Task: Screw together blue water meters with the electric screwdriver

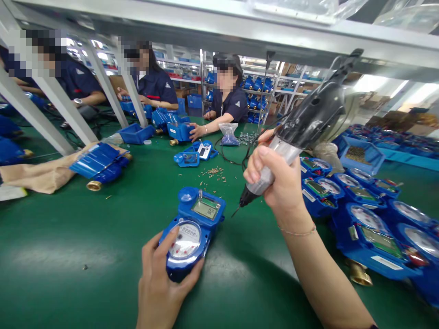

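My left hand (161,274) is closed around the lower end of a blue water meter (202,233), which has a round dial and a small lit display. The meter rests on the green table. In my right hand (274,176) is an electric screwdriver (291,132), black and silver, tilted with its thin bit pointing down to the left. The bit's tip hangs to the right of the meter, apart from it. Beyond the meter lies a scattered pile of small brass-coloured screws (214,172). Two blue covers (192,157) lie behind the screws.
Several open blue meters (366,233) crowd the right side. A blue bin (363,153) of small parts stands behind them. At left, another meter (101,162) lies by brown cloth (51,171). Across the table, a co-worker's hand (198,131) touches a meter. A metal shelf beam (219,23) crosses overhead.
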